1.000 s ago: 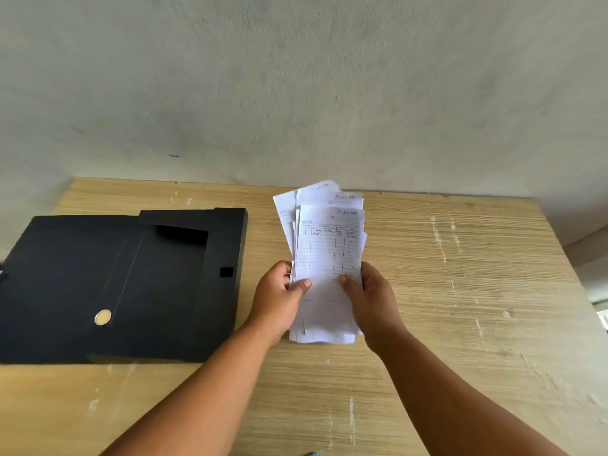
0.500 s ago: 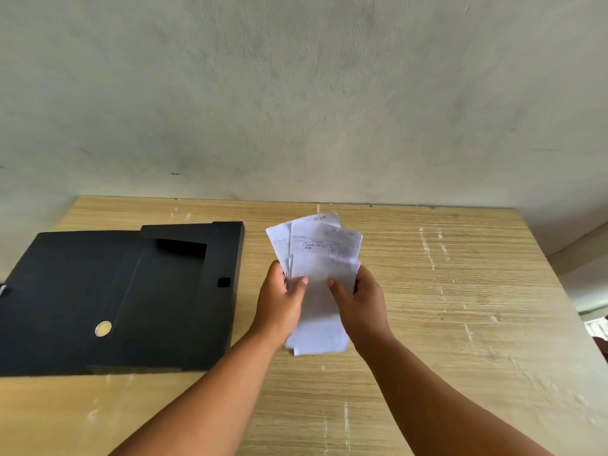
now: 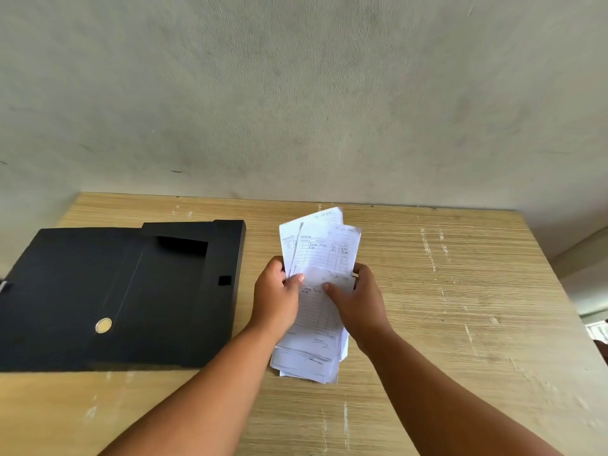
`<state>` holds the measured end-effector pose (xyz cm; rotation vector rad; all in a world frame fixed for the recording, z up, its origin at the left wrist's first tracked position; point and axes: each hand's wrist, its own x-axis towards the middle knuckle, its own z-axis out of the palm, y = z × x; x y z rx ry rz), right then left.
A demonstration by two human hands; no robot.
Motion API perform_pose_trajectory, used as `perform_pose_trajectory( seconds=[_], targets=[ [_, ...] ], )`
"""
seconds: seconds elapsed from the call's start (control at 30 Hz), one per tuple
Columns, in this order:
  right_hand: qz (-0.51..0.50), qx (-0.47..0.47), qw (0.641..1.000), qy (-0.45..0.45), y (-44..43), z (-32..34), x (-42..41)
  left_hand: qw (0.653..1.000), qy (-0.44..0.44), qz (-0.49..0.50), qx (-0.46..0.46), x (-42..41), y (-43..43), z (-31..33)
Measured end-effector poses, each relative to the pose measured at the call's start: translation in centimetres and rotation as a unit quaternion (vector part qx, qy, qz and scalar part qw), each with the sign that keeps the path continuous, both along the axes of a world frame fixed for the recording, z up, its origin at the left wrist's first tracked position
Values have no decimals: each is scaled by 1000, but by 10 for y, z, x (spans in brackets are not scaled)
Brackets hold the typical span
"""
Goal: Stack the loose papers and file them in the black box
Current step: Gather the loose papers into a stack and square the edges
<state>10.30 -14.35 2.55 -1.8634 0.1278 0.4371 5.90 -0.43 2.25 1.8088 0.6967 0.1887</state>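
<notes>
Both hands, left hand (image 3: 276, 297) and right hand (image 3: 362, 301), grip the uneven sheaf of ruled receipts (image 3: 316, 311) by its sides, apparently to square it before filing in the open black box file (image 3: 131, 291).

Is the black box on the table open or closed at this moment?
Open. The black box lies with its flap spread flat to the left, the inside looks empty, and the papers are in both hands.
</notes>
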Motion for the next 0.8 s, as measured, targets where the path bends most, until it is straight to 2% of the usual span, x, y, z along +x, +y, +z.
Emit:
perform_pose_trajectory(
  seconds=[0.1,0.2,0.3,0.37,0.43,0.53,0.63,0.8],
  targets=[
    [36,-27,999,-13,-5,-4,3,999,-1,2,-49,0,4,1],
    [15,7,999,-33,-6,-1,6,990,25,-50,-127,1,11,1],
    [-9,31,998,-56,-1,6,11,995,15,-50,-80,6,13,3],
    [1,25,997,-69,6,9,13,1000,-4,-13,-6,11,10,10],
    [33,-5,995,-98,13,11,13,999,-28,27,24,17,6,17],
    [41,-31,989,-140,20,15,12,996,-62,54,19,24,-2,25],
    [10,-9,987,-159,23,19,10,994,-95,47,13,27,-8,29],
    [0,9,991,-134,16,8,-2,996,-86,7,-15,13,-10,6]
  ],
)
